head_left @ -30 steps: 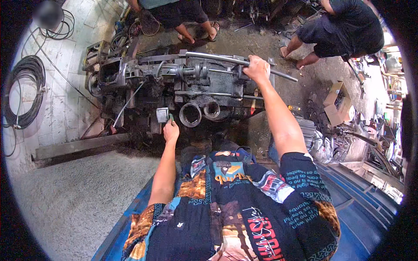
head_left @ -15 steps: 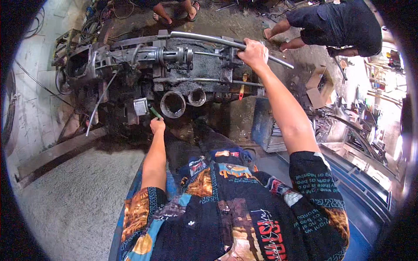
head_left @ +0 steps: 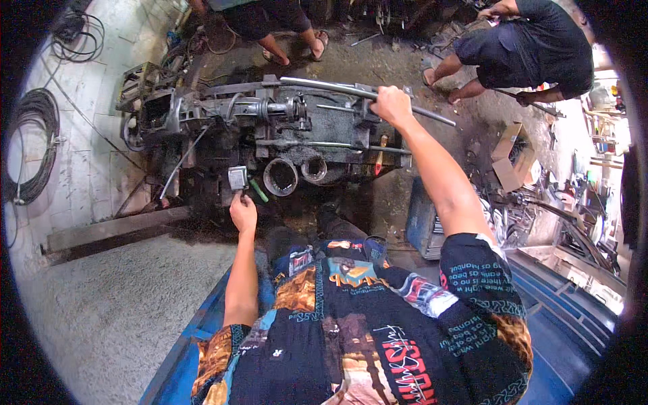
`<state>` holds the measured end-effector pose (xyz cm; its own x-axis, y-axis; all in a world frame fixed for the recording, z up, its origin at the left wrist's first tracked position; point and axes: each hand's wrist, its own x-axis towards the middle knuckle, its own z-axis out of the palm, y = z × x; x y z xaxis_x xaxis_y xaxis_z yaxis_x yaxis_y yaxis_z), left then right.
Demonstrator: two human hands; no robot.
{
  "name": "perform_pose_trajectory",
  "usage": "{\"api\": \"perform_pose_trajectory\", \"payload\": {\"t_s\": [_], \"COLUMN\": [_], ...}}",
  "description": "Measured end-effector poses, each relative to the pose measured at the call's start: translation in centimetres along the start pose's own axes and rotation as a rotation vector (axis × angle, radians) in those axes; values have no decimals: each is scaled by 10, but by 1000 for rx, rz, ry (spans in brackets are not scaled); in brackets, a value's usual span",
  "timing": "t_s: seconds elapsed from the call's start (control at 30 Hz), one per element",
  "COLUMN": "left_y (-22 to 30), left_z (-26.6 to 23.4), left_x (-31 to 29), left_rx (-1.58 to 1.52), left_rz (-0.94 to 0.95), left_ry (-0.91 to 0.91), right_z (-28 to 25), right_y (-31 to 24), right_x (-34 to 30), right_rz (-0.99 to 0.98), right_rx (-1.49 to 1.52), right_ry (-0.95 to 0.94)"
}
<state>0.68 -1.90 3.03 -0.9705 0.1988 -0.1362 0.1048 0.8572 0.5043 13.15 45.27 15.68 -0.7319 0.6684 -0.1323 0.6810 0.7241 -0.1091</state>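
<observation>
A long metal rod lies along the far side of a grease-blackened machine with a spindle and guide bars. My right hand is closed around the rod near its right part. Low on the machine's near side, my left hand is closed just below a small grey box. Its fingertips are close to the underside of the box, and what they hold, if anything, is hidden. A green lever handle stands just right of that hand, apart from it. Two round pipe openings sit further right.
A brush with a red and yellow handle rests at the machine's right end. Two people stand beyond the machine, one in dark clothes. A cardboard box sits on the right; a coiled cable hangs on the left wall.
My left hand has let go of the green handle and moved to below the grey box. The right hand still grips the rod. The whole view has shifted slightly.
</observation>
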Motion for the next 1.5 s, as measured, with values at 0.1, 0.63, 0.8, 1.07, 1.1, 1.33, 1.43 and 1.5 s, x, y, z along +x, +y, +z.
{"api": "perform_pose_trajectory", "payload": {"t_s": [0.1,0.63,0.8,1.07,1.1,1.33,1.43,1.5], "left_y": [54,352,360,361,362,359,370,372], "left_z": [-20,-7,18,26,27,28,26,26], "left_x": [13,110,135,146,146,138,127,123], "left_rx": [-108,456,569,527,537,569,625,645], "left_rz": [325,1281,1255,1182,1162,1029,951,917], "left_ry": [137,-186,-386,-395,-408,-377,-359,-313], "right_z": [-2,12,14,-10,-9,2,3,3], "right_y": [21,133,131,126,128,136,137,140], "right_x": [-3,-29,-29,-17,-16,-9,-13,-17], "right_rz": [9,217,243,167,158,66,58,24], "right_rx": [21,71,29,-140,-143,-79,-28,26], "right_ry": [-17,-96,-101,-176,-186,-123,-98,-69]}}
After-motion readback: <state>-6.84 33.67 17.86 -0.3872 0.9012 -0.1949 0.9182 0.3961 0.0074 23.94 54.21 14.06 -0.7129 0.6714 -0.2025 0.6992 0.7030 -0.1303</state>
